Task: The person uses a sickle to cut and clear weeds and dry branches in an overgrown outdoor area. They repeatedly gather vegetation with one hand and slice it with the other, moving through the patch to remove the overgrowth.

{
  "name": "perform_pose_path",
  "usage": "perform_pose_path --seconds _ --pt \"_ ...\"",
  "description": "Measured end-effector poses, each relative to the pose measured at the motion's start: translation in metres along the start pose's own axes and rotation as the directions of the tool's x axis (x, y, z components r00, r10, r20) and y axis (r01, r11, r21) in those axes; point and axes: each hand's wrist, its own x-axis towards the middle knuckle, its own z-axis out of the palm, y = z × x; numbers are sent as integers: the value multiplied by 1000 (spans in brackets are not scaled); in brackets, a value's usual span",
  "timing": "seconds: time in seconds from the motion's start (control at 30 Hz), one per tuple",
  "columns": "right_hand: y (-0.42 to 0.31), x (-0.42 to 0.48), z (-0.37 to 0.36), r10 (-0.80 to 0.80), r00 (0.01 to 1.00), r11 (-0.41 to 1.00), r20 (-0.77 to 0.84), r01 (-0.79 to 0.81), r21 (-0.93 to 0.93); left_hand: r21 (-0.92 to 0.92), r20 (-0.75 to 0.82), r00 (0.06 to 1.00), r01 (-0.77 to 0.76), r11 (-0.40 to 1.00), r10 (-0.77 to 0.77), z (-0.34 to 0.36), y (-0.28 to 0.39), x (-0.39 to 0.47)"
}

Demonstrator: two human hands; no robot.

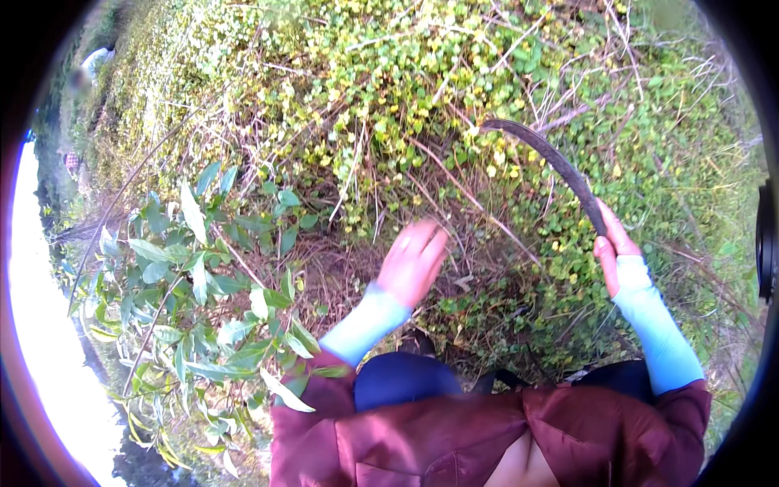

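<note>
My right hand [613,237] grips the lower end of a dark curved sickle blade [557,159]; its handle is hidden by the hand. The blade arcs up and to the left, its tip over low green and yellow groundcover plants [389,103]. Left of it, my left hand [415,255] hovers palm down over dry stems and brown litter [341,268], slightly blurred. Its fingers are a little apart, and nothing shows in them. Pale blue sleeves cover both wrists.
A leafy shrub [225,329] rises close beside my left arm. Thin dry twigs [475,201] lie across the plants before me. Far off at the upper left are a person in a light top [97,61] and someone in a checked top [72,161].
</note>
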Motion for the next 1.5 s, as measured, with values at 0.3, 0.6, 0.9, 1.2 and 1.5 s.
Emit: perform_pose_path --seconds 0.3,0.6,0.9,1.2,1.5 --pt "4 -17 39 329 937 944 116 -327 -36 632 144 875 278 723 -463 4 -80 144" --pt "-123 99 97 -363 930 861 47 355 -363 827 -72 985 145 543 -154 -35 -172 67" --pt "-98 161 186 74 931 619 357 238 -749 723 -213 798 517 458 -564 -66 -189 89" --pt "6 -30 108 -194 941 885 278 290 -363 513 4 859 438 739 -512 -21 -145 33" --pt "-79 94 144 32 950 986 311 22 -168 452 74 856 429 782 -512 -17 -99 -7"
